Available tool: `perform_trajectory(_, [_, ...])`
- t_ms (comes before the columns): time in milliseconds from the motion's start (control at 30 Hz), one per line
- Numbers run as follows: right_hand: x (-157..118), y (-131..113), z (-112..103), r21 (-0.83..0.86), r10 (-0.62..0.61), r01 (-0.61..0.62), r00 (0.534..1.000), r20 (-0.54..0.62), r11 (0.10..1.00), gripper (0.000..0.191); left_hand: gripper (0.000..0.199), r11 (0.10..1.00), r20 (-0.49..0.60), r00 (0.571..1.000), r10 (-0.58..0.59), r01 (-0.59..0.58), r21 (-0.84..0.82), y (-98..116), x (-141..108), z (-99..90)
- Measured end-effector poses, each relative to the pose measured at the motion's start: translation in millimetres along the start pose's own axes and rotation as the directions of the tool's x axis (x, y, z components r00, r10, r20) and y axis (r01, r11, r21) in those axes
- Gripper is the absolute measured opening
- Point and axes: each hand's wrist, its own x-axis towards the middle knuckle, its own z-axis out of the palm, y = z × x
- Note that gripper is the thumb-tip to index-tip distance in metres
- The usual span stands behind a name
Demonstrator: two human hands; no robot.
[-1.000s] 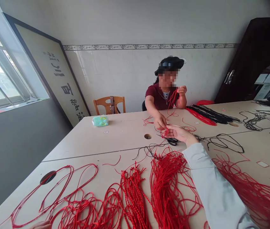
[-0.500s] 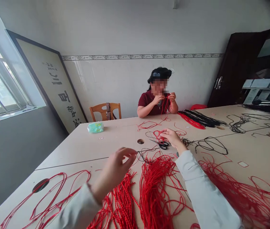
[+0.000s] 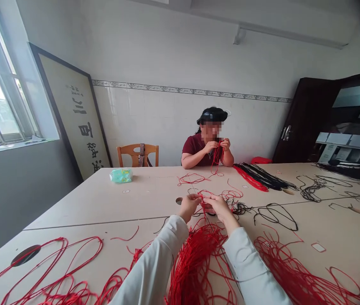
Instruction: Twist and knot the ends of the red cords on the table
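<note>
Beneath left hand [image 3: 188, 207], right hand [image 3: 218, 208] — red cord heaps [image 3: 195, 267], black cords [image 3: 262, 178] beyond.

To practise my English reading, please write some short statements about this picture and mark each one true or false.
1. The left hand and right hand both hold red cord over the table. True.
2. The co-worker across the table holds black cord. False: the co-worker holds a bunch of red cord.
3. A pale green packet lies on the far side of the table. True.
4. Black cords lie beside the green packet. False: the black cord bundle lies further right, next to a red cord bundle.
</note>
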Motion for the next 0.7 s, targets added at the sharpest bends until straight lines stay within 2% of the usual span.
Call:
perform_trajectory(133, [1, 3, -6, -0.07, 0.004, -0.003, 1.0, 0.01, 0.998, 0.019, 0.034, 0.988, 0.023, 0.996, -0.085, 0.087, -0.125, -8, 10, -6.1])
perform_trajectory(333, [0, 3, -18, -0.182, -0.072, 0.058, 0.995, -0.071, 0.982, 0.021, 0.035, 0.93, 0.067, 0.973, -0.223, 0.233, -0.283, -16, 6, -12.1])
perform_trajectory(500, [2, -2, -21, -0.322, -0.162, 0.114, 0.979, -0.125, 0.94, 0.019, 0.034, 0.903, 0.038, 0.969, -0.244, 0.241, -0.355, -14, 1, -9.4])
perform_trajectory(600, [10, -26, -36, -0.428, -0.211, 0.142, 0.971, -0.117, 0.893, 0.02, 0.034, 0.898, -0.033, 0.972, -0.231, 0.2, -0.392, -9, 3, -20.2])
perform_trajectory(700, [20, -75, -73, -0.535, -0.289, 0.173, 0.947, -0.141, 0.827, 0.019, 0.035, 0.885, -0.126, 0.963, -0.239, 0.163, -0.436, -1, 7, -46.4])
